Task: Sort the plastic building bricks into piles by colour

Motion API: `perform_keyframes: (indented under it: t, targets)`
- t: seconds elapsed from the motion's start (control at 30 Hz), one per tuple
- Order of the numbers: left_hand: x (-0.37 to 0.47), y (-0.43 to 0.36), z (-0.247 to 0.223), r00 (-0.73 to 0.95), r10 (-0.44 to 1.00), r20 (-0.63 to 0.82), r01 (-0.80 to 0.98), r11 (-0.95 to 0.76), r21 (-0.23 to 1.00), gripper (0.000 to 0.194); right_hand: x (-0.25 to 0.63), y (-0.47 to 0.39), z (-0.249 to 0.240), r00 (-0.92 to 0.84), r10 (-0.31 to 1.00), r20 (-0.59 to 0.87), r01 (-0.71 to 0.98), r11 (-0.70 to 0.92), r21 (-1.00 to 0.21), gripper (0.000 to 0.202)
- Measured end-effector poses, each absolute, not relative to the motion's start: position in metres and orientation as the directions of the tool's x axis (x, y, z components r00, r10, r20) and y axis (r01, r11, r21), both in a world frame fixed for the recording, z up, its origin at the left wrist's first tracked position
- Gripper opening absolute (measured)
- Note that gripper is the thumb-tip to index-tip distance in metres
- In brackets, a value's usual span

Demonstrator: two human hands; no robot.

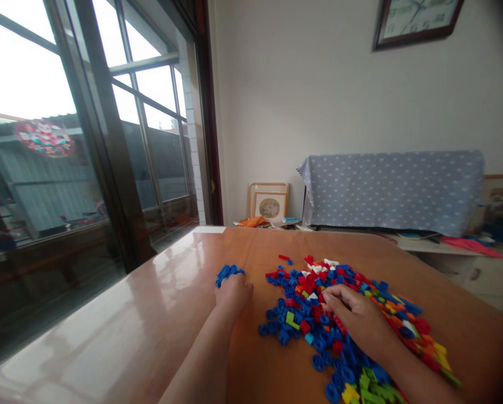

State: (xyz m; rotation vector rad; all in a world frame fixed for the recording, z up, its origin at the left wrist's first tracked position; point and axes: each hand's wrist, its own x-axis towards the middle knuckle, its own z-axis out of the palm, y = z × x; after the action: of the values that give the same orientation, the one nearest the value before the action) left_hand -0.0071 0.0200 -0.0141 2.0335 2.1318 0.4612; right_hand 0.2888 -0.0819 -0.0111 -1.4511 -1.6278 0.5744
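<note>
My left hand point(234, 290) is stretched forward at a small heap of blue toy building pieces point(228, 273), apart from the main pile. The back of the hand hides most of its fingers, so I cannot see whether they hold a piece. Over the large mixed pile of building blocks point(295, 292), my right hand point(356, 311) has its fingers curled and pinched together. Whatever lies between those fingertips is too small to make out. Blue round pieces point(318, 362) lie loose at the pile's near side, and green pieces point(371, 387) are close to the right forearm.
Everything lies on a glossy brown wooden table point(158, 320). Glass sliding doors point(108, 140) run along the left. Behind the table, a polka-dot cloth point(390, 191) covers something on a cabinet, near a framed picture point(270, 207). A clock point(417, 22) hangs on the wall.
</note>
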Motion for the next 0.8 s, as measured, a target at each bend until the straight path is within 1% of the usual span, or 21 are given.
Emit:
perform_keyframes:
  t: [0.13, 0.23, 0.3, 0.37, 0.5, 0.53, 0.6, 0.7, 0.8]
  targets:
    - [-0.012, 0.021, -0.012, -0.1, 0.99, 0.097, 0.949, 0.065, 0.309, 0.029, 0.298, -0.079, -0.005, 0.111, 0.935, 0.336, 0.567, 0.218, -0.794, 0.036]
    - [-0.012, 0.021, -0.01, -0.12, 0.985, 0.126, 0.952, 0.078, 0.297, 0.027, 0.308, -0.078, -0.002, 0.199, 0.924, 0.327, 0.57, 0.162, -0.805, 0.038]
    - [-0.008, 0.021, -0.009, -0.075, 0.989, 0.127, 0.942, 0.029, 0.333, 0.025, 0.315, -0.078, 0.0, 0.224, 0.924, 0.309, 0.561, 0.137, -0.816, 0.04]
    - [-0.002, 0.019, -0.009, 0.021, 0.994, 0.104, 0.921, -0.059, 0.385, 0.023, 0.318, -0.078, 0.002, 0.204, 0.933, 0.297, 0.557, 0.139, -0.819, 0.039]
    - [0.01, 0.012, -0.008, 0.23, 0.973, 0.034, 0.858, -0.219, 0.466, 0.018, 0.309, -0.083, 0.006, 0.041, 0.948, 0.317, 0.574, 0.238, -0.784, 0.032]
    - [0.012, 0.01, -0.008, 0.274, 0.962, 0.012, 0.838, -0.245, 0.488, 0.02, 0.303, -0.085, 0.007, -0.019, 0.943, 0.331, 0.593, 0.277, -0.756, 0.029]
    - [0.014, 0.005, -0.007, 0.353, 0.935, -0.045, 0.8, -0.276, 0.533, 0.029, 0.291, -0.09, 0.005, -0.145, 0.924, 0.355, 0.652, 0.359, -0.667, 0.027]
    - [0.018, -0.002, -0.007, 0.427, 0.892, -0.146, 0.763, -0.27, 0.587, 0.042, 0.271, -0.098, 0.002, -0.338, 0.887, 0.316, 0.726, 0.459, -0.513, 0.039]
    - [0.024, -0.005, -0.007, 0.449, 0.878, -0.169, 0.762, -0.277, 0.585, 0.042, 0.254, -0.107, 0.003, -0.458, 0.864, 0.211, 0.751, 0.503, -0.428, 0.054]
